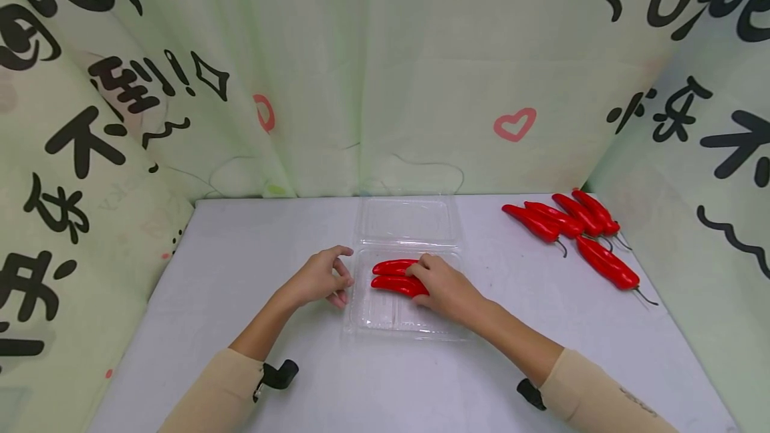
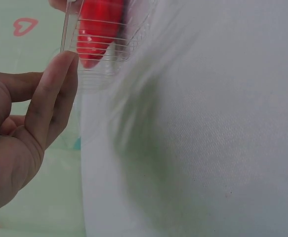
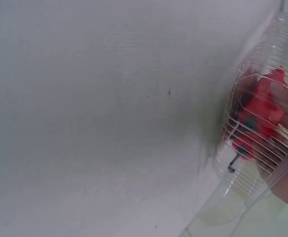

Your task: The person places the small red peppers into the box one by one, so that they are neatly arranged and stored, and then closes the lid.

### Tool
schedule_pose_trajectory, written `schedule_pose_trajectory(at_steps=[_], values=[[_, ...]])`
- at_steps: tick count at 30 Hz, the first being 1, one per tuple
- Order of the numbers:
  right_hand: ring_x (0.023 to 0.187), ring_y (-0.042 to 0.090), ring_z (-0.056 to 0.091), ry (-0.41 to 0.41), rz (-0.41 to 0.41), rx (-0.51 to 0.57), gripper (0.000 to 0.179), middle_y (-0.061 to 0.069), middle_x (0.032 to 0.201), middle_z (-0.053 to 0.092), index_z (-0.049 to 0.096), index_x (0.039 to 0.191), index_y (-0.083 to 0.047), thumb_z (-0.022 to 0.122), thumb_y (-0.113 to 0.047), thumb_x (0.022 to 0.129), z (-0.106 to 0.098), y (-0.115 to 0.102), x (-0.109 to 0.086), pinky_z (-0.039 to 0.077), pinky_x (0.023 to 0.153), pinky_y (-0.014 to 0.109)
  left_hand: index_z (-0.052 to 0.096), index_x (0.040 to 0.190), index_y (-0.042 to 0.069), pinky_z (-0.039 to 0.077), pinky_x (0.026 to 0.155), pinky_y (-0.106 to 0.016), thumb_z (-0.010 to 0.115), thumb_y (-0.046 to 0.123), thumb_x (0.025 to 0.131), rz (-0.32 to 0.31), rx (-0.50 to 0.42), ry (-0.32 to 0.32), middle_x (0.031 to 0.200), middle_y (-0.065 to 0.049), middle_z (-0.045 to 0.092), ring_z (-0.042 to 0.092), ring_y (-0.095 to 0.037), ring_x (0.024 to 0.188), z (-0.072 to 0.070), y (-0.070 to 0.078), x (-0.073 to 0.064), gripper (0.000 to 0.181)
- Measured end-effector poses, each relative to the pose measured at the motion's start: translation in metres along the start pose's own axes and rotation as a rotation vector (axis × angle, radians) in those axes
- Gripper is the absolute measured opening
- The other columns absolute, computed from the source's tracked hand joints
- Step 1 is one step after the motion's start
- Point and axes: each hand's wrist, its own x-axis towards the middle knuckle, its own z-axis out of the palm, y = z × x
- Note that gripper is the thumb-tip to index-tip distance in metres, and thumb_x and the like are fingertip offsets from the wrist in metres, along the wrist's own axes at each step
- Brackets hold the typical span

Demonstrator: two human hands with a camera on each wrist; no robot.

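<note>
Two red peppers [image 1: 388,267] side by side in the clear container [image 1: 375,319], tips pointing toward the left grip [image 1: 325,278], stem ends under the right grip [image 1: 448,286]! Right grip curled over the nearer pepper [image 1: 394,284], thumb on the near side, fingers on the far: grasping it, by the look of things. Farther pepper [image 1: 385,266] just beyond, snug alongside. Left grip holding nothing, fingers loosely extended at the container's left edge. Open lid [image 1: 409,220] lying farther out, beyond both grips. And away to the right of the right grip, well apart on the surface [image 1: 409,386], five loose peppers [image 1: 577,214].

Plenty to go wrong from here! Smooth, rounded skin on slick plastic: could easily roll or swing askew if released unevenly. Could knock the farther pepper out of line too, with fingers wedged so close between. Thin, light container: liable to skid or tip if bumped by the right grip, with only a light touch on the left for bracing. Stem against the wall: might catch and push the pepper crooked.

Over to the views! From the left wrist, a fingertip [image 2: 64,64] right up against the container's edge, apparently touching; hard to judge from the head. From the right wrist, through the ribbed wall, a dark stem [image 3: 234,163], hidden from above by the right grip. Only from the head, though: the five loose peppers and the whole lid.
</note>
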Motion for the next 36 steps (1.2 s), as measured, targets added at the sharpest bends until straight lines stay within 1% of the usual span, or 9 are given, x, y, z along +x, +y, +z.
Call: schedule_pose_trajectory(at_steps=[4,14,22,28,31,36], values=[[0.094,0.016,0.057,0.005,-0.003,0.021,0.047,0.004,0.102,0.061,0.070,0.119,-0.010,0.091,-0.019,0.078,-0.001,0.001,-0.003,0.060,0.075,0.028,0.040,0.152,0.000,0.065,0.058,-0.037,0.067,-0.006,0.095,0.003,-0.002,0.001,0.102,-0.021,0.067,0.072,-0.022,0.060,0.000,0.000,0.000,0.063],[0.098,0.018,0.061,0.035,-0.028,0.067,0.047,0.005,0.107,0.063,0.069,0.121,-0.009,0.089,-0.012,0.079,-0.002,0.008,-0.011,0.063,0.081,0.031,0.040,0.152,-0.001,0.065,0.059,-0.037,0.067,-0.005,0.095,-0.001,0.002,0.000,0.103,-0.021,0.067,0.071,-0.022,0.060,0.000,0.001,-0.001,0.063],[0.104,0.020,0.062,0.014,-0.002,0.091,0.046,0.006,0.113,0.065,0.069,0.123,-0.010,0.088,-0.012,0.081,-0.004,0.009,-0.012,0.064,0.085,0.032,0.041,0.152,-0.001,0.065,0.059,-0.037,0.068,-0.004,0.095,-0.004,0.016,0.006,0.102,-0.021,0.067,0.072,-0.023,0.060,0.000,0.000,0.000,0.064],[0.104,0.020,0.062,0.014,-0.023,0.106,0.043,0.006,0.112,0.065,0.070,0.122,-0.010,0.087,-0.010,0.082,-0.005,0.010,-0.012,0.063,0.084,0.032,0.041,0.152,0.000,0.065,0.059,-0.038,0.069,-0.004,0.094,-0.014,0.004,0.010,0.102,-0.022,0.066,0.072,-0.025,0.061,0.001,0.002,-0.001,0.064],[0.104,0.020,0.062,0.017,-0.033,0.113,0.043,0.006,0.111,0.065,0.070,0.122,-0.010,0.087,-0.009,0.082,-0.005,0.011,-0.012,0.064,0.084,0.032,0.040,0.152,0.000,0.065,0.059,-0.037,0.068,-0.005,0.095,-0.008,0.006,0.011,0.102,-0.021,0.066,0.072,-0.024,0.061,0.001,0.002,-0.001,0.064],[0.104,0.020,0.062,0.014,-0.031,0.113,0.043,0.006,0.112,0.065,0.069,0.122,-0.010,0.086,-0.010,0.083,-0.004,0.012,-0.012,0.064,0.084,0.032,0.040,0.152,-0.001,0.065,0.059,-0.037,0.067,-0.005,0.095,-0.005,0.001,0.009,0.102,-0.021,0.067,0.072,-0.023,0.061,0.001,0.001,-0.001,0.063]])
